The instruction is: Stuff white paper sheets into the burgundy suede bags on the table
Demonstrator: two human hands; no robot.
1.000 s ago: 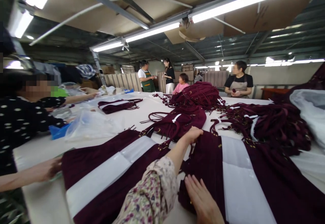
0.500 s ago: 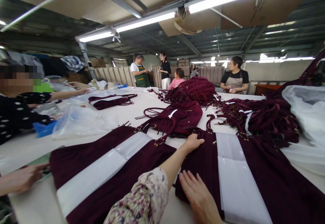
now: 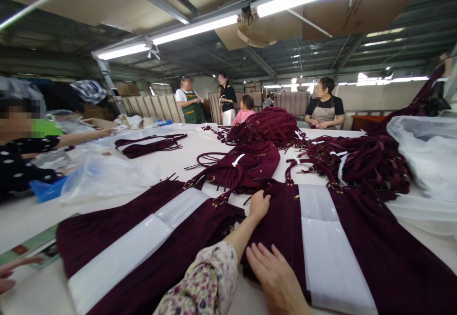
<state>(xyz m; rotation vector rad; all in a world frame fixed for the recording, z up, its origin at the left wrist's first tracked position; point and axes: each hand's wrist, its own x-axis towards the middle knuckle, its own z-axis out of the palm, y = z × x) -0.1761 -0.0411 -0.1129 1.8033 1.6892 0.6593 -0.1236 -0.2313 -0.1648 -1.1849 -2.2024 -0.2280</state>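
A burgundy cloth bag (image 3: 274, 224) with a white wrap band (image 3: 321, 238) lies flat in front of me, its handle pointing away. My left hand (image 3: 260, 204), below a floral sleeve, has its fingers curled onto the bag's upper left edge. Nearer to me, my right hand (image 3: 273, 269) rests flat on the bag's lower left part, fingers stretched out. To the left lies a second burgundy bag (image 3: 210, 224), also with a white band (image 3: 121, 253). Beyond both, a burgundy bag with a white tie (image 3: 255, 162) lies on the table.
Piles of burgundy straps (image 3: 371, 162) with metal fittings lie right and at the back (image 3: 266, 127). Clear plastic (image 3: 103, 174) and a blue piece (image 3: 48, 188) are left. Another person's hand (image 3: 14, 272) reaches in beside a green flat item (image 3: 21, 250). Several people stand around the table.
The view has swung slightly right. My left hand has shifted a little left and its fingers have curled in. The other person's hand at far left has drawn back from the second bag's corner.
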